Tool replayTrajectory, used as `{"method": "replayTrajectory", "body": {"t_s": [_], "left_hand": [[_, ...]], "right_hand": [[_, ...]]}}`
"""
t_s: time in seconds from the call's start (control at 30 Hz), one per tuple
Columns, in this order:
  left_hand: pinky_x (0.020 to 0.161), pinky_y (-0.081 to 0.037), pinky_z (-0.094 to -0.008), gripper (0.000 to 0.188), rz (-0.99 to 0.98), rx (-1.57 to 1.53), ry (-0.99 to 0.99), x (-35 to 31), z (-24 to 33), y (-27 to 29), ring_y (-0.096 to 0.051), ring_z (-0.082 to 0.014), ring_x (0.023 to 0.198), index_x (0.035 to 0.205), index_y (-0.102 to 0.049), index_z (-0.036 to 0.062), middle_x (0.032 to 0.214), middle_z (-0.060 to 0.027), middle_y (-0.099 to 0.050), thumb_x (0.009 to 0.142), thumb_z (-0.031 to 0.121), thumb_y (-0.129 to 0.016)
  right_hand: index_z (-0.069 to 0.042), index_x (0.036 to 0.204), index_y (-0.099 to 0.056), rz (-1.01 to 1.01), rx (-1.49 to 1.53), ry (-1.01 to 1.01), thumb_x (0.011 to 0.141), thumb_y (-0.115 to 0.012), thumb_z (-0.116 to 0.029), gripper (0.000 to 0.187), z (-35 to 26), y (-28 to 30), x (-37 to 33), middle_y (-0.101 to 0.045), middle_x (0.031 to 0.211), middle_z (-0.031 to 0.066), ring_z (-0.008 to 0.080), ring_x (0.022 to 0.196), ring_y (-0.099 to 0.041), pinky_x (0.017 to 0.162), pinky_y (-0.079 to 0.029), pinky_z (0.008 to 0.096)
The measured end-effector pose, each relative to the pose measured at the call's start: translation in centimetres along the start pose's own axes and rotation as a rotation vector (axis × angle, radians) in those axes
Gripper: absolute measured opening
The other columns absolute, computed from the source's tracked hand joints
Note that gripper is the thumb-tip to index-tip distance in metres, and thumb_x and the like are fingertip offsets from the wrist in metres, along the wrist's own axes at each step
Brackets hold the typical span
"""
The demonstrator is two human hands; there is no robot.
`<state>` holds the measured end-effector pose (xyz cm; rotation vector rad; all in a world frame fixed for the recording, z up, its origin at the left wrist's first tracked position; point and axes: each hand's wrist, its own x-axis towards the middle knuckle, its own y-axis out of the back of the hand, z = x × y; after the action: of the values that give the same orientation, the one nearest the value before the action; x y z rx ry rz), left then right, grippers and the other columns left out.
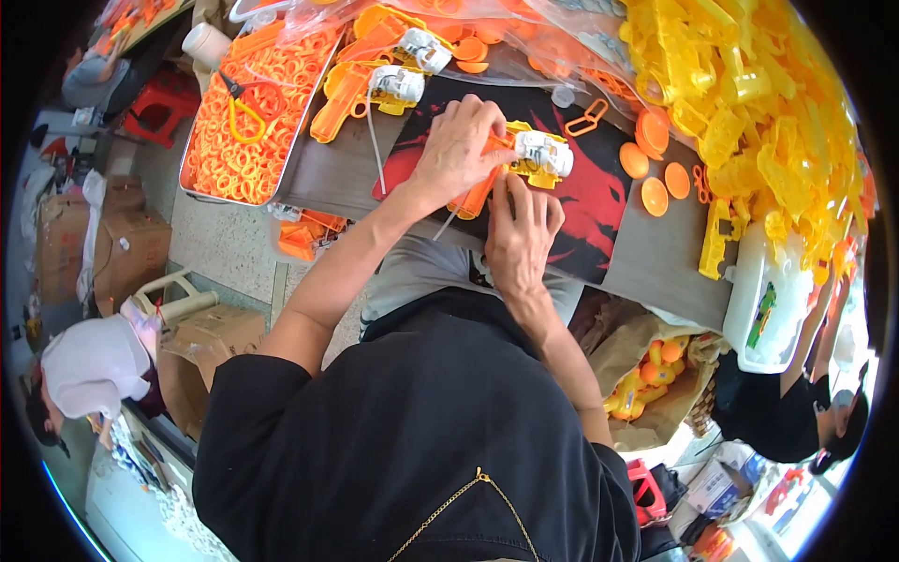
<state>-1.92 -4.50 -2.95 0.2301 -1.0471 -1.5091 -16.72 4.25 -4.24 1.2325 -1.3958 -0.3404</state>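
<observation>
An orange and yellow toy gun (476,195) with a white mechanism (543,153) at its right end lies on the black and red mat (585,225) before me. My left hand (457,148) reaches over it from the left, fingers closed on its upper orange part. From below, my right hand (521,229) presses bent fingertips against the toy beside the yellow piece; the thumb and fingertips are partly hidden. A pale thin strip shows beneath the handle. Two similar toy guns (345,101) lie at the far left of the mat.
A metal tray (288,178) of orange rings, with scissors (245,120) on top, stands left. Orange discs (655,197) lie right of the mat. Yellow shell parts (740,84) are heaped far right above a white bin (735,314). Other people work at both sides.
</observation>
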Motion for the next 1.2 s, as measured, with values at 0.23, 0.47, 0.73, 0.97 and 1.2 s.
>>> {"method": "replayTrajectory", "body": {"t_s": [0.23, 0.47, 0.73, 0.97, 1.2], "left_hand": [[0.116, -0.03, -0.0567, 0.074, -0.037, 0.222, -0.17, -1.5, 3.6, -0.5, -0.041, -0.0325, 0.138, 0.144, -0.049, 0.0148, 0.144, -0.0095, -0.047, 0.081, 0.033, -0.082], [0.12, -0.026, -0.0541, 0.07, -0.108, 0.441, -0.166, 0.8, 0.5, -1.0, -0.03, -0.0369, 0.148, 0.151, -0.042, 0.0173, 0.155, -0.0076, -0.042, 0.089, 0.025, -0.074], [0.12, -0.03, -0.0507, 0.061, -0.068, 0.408, -0.279, 7.0, -4.7, -0.4, -0.034, -0.0388, 0.142, 0.149, -0.044, 0.0146, 0.154, -0.0089, -0.042, 0.093, 0.02, -0.067], [0.118, -0.033, -0.0489, 0.054, 0.077, 0.428, -0.398, 5.0, -2.1, -0.5, -0.04, -0.0359, 0.139, 0.14, -0.054, 0.0104, 0.148, -0.0109, -0.047, 0.089, 0.016, -0.071], [0.105, -0.044, -0.0446, 0.031, -0.126, 0.187, -0.487, 1.5, 0.7, -2.2, -0.057, -0.0292, 0.117, 0.114, -0.068, 0.0057, 0.118, -0.0078, -0.063, 0.083, 0.006, -0.073]], "right_hand": [[-0.009, 0.117, -0.072, 0.261, 0.112, -0.26, 0.09, -0.07, -0.003, 0.028, 5.3, 3.5, 0.8, -0.065, 0.117, 0.0102, 0.029, 0.111, -0.059, 0.1, -0.043, 0.0418], [-0.008, 0.111, -0.071, 0.158, 0.07, -0.219, 0.089, -0.068, -0.004, 0.023, 9.5, 3.9, 0.3, -0.065, 0.112, 0.0056, 0.0282, 0.107, -0.058, 0.096, -0.043, 0.0419], [-0.007, 0.107, -0.072, 0.112, 0.113, -0.269, 0.09, -0.068, -0.006, 0.018, 9.2, 2.7, 0.8, -0.066, 0.111, 0.0063, 0.0288, 0.108, -0.058, 0.097, -0.043, 0.0425], [-0.006, 0.107, -0.072, 0.159, 0.201, -0.288, 0.089, -0.069, -0.003, 0.019, 10.6, 4.7, 0.1, -0.068, 0.107, 0.0073, 0.0282, 0.103, -0.061, 0.093, -0.045, 0.0399], [-0.007, 0.112, -0.07, 0.521, -0.099, -0.493, 0.089, -0.067, 0.001, 0.025, 16.7, 9.6, -0.4, -0.067, 0.114, 0.0107, 0.0309, 0.111, -0.06, 0.099, -0.044, 0.0421]]}}
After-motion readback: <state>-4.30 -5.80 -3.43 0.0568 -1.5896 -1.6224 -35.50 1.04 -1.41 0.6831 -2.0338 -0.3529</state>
